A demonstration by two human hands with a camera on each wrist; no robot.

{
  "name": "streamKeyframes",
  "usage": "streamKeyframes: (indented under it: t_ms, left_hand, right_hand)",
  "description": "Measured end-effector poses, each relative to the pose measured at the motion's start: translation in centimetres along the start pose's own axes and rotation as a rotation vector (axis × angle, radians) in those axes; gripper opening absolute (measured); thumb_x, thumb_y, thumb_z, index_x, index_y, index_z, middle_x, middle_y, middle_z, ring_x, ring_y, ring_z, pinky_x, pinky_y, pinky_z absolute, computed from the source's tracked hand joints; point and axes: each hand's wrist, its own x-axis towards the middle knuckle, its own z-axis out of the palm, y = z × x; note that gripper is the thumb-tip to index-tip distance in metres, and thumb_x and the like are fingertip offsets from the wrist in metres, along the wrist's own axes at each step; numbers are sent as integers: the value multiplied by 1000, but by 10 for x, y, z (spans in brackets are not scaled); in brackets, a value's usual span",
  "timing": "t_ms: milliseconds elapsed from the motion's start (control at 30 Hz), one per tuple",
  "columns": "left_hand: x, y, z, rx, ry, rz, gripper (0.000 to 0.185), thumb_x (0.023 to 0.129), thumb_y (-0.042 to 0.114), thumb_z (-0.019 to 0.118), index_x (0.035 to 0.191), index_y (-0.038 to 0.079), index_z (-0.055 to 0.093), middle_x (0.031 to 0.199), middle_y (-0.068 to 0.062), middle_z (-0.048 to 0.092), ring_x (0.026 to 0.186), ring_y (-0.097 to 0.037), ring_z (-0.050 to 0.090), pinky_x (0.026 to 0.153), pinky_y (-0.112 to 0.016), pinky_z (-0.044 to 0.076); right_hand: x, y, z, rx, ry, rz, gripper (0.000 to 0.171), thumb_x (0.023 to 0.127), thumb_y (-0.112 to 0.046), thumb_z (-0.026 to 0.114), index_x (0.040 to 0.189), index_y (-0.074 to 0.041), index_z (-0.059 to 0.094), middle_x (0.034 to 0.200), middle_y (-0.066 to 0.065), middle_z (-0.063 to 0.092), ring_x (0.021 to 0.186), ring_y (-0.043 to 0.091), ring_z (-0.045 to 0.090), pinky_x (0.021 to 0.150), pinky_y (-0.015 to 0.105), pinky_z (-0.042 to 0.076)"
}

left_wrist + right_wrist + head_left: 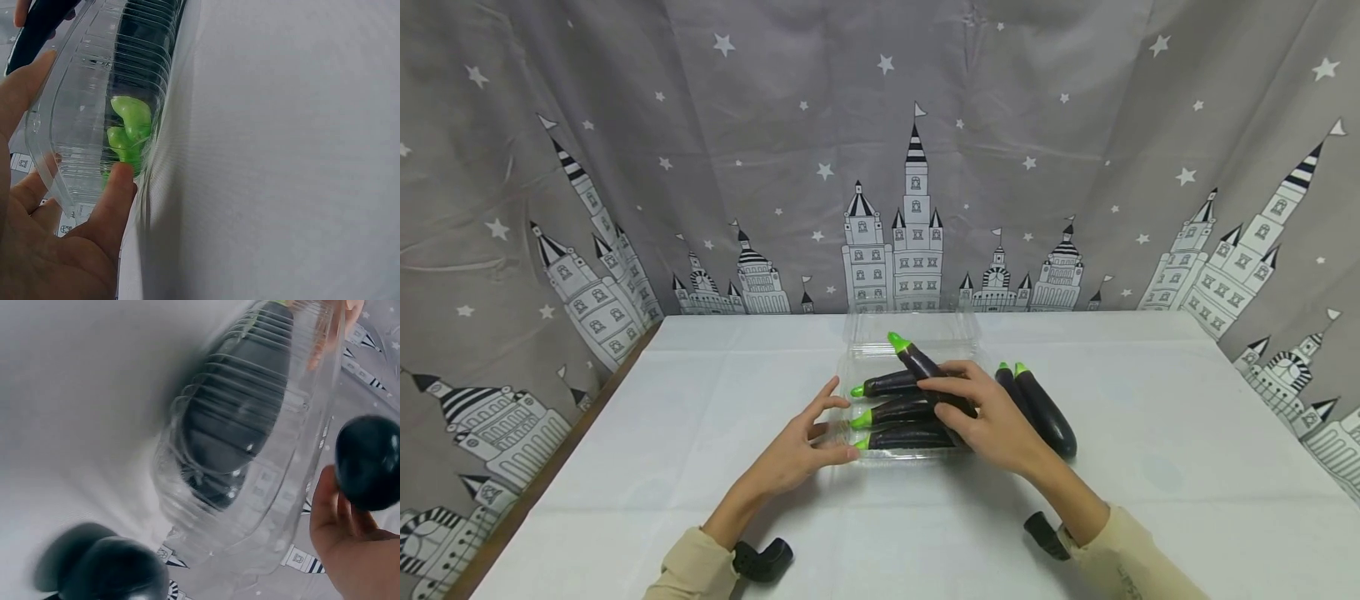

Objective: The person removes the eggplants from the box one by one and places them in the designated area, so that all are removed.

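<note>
A clear plastic clamshell container (pixel 917 327) stands open at the middle of the white table (pixel 1150 483). Three dark eggplants (pixel 898 410) with green stems lie in it, stems to the left. My right hand (pixel 955 398) grips a fourth eggplant (pixel 917 360), tilted across them with its green tip raised to the back. In the right wrist view its dark end (pixel 369 462) sits against my fingers (pixel 334 525), beside the container wall (pixel 250 506). My left hand (pixel 829 429) touches the container's left end with straight fingers. Its thumb (pixel 119 184) presses the ribbed wall (pixel 81 112) near the green stems (pixel 128 128).
Two more eggplants (pixel 1045 410) lie on the table just right of the container, seen blurred in the right wrist view (pixel 112 569). A grey curtain (pixel 880 167) with castles hangs behind. The table's wooden left edge (pixel 550 475) runs along the curtain.
</note>
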Motion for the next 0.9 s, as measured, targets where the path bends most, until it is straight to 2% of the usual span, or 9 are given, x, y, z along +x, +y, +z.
streamKeyframes:
  t_ms: [167, 267, 600, 900]
  left_hand:
    - [0, 0, 0, -5, -4, 9, 60, 85, 25, 79, 134, 9, 49, 165, 3, 8, 132, -50, 40, 109, -61, 30]
    - [0, 0, 0, -5, -5, 12, 60, 85, 25, 79, 134, 9, 49, 165, 3, 8, 132, -50, 40, 108, -61, 30]
    - [0, 1, 1, -11, -5, 13, 59, 85, 22, 79, 134, 8, 49, 165, 1, 8, 134, -52, 37, 108, -61, 30]
    - [0, 0, 1, -21, -4, 9, 60, 85, 23, 80, 134, 8, 49, 165, 3, 8, 135, -52, 35, 108, -60, 31]
  right_hand:
    - [-3, 3, -2, -1, 4, 40, 35, 93, -15, 66, 128, -13, 66, 131, 6, 53, 117, 26, 52, 84, 42, 49]
    - [-5, 5, -3, 6, 13, 60, 36, 92, -17, 68, 128, -13, 66, 129, 4, 54, 116, 24, 52, 84, 40, 50]
    - [-10, 11, -5, 41, 21, 82, 36, 92, -17, 69, 127, -8, 65, 143, 11, 48, 131, 32, 45, 88, 44, 53]
    - [-13, 15, -7, 75, 0, 108, 41, 91, -13, 68, 132, -11, 61, 148, 13, 42, 135, 36, 41, 93, 48, 51]
